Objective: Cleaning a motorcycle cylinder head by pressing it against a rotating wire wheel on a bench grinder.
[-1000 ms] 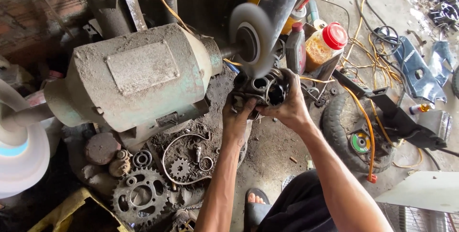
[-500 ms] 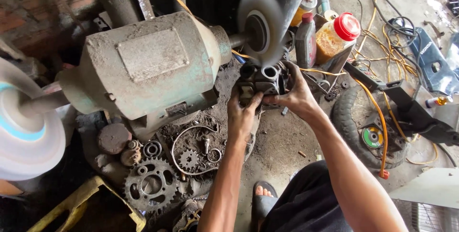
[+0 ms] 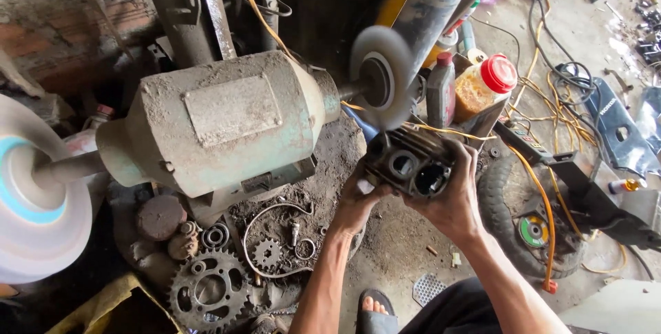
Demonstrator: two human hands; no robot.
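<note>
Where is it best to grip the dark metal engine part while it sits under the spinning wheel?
Probably by its two outer ends, from below, as the left hand and right hand do. The engine part is a blocky casting with open bores facing the camera, and the spinning wheel is just above its top.

You are holding a dark metal engine part (image 3: pixel 410 164) with both hands just below the grey spinning wheel (image 3: pixel 380 78) of the bench grinder (image 3: pixel 220 120). Your left hand (image 3: pixel 358 200) is gripping its lower left side; your right hand (image 3: pixel 451 200) is wrapping around its right side. A toothed sprocket (image 3: pixel 208 297) is lying on the floor (image 3: pixel 399 251) below the grinder. A red-capped jar (image 3: pixel 485 86) is standing just behind the part.
</note>
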